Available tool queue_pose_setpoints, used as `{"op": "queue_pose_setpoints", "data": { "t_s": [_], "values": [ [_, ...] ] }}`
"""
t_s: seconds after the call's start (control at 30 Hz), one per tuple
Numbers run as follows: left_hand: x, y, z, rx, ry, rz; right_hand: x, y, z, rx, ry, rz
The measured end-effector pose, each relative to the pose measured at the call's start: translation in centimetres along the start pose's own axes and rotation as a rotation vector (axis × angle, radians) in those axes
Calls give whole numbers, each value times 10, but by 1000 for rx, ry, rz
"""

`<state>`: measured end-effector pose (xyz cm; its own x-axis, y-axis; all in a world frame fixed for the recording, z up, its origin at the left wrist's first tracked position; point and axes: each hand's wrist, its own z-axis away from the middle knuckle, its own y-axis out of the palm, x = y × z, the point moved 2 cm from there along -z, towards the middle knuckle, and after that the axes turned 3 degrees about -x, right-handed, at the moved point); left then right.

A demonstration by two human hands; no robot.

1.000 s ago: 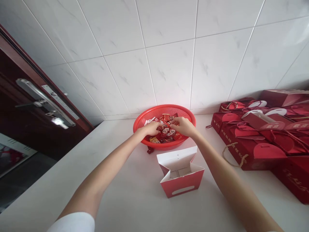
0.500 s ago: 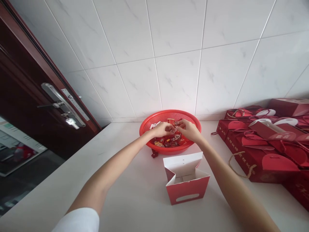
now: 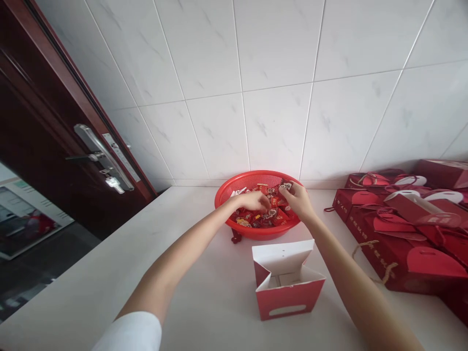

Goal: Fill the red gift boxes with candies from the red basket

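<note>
A red plastic basket (image 3: 224, 187) holds many wrapped candies (image 3: 270, 213), mostly red with some white and brown ones. My left hand (image 3: 253, 201) is over the middle of them, its fingers loosely curved down and apart, with nothing visible in them. At the basket's right side, my right hand (image 3: 300, 201) pinches a dark wrapped candy (image 3: 286, 185) with white print between thumb and fingers. In front of the basket, between my forearms, stands a red paper box (image 3: 288, 300) with white inside. Its top is open, and no contents show in it.
Red gift boxes (image 3: 380, 243) with rope handles are stacked on the right of the white counter (image 3: 204, 302). A tiled wall (image 3: 274, 126) rises behind the basket. On the left is a dark door (image 3: 47, 97) with keys (image 3: 114, 184) in its lock.
My hands were close together over the candies and have moved apart. My right hand has shifted to the right rim with a candy. The view has tilted slightly.
</note>
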<state>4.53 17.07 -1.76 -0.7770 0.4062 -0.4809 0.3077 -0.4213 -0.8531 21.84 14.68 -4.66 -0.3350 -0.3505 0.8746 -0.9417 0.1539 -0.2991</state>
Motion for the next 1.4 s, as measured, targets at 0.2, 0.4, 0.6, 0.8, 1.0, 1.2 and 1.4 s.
{"op": "queue_pose_setpoints", "data": {
  "t_s": [0.2, 0.4, 0.6, 0.8, 1.0, 1.2, 1.4],
  "values": [
    [1, 11, -10, 184, -170, -271, 4, -1, 2, -7, 57, -56],
    [2, 8, -3, 129, -292, -398, 7, -2, 4, -10, 78, -78],
    [9, 13, -4, 162, -358, -371, 7, -2, 4, -8, 96, -108],
    [20, 15, -7, 98, -315, -228, 7, -3, 2, -5, 98, -143],
    [15, -4, -4, -243, -25, 123, 8, -4, 3, 2, 102, -195],
    [-5, -6, -5, -419, 268, 550, 9, -2, 1, 44, 137, -259],
    [-18, 0, -18, -507, 259, 622, 16, -7, 2, 105, 169, -338]
  ]
}}
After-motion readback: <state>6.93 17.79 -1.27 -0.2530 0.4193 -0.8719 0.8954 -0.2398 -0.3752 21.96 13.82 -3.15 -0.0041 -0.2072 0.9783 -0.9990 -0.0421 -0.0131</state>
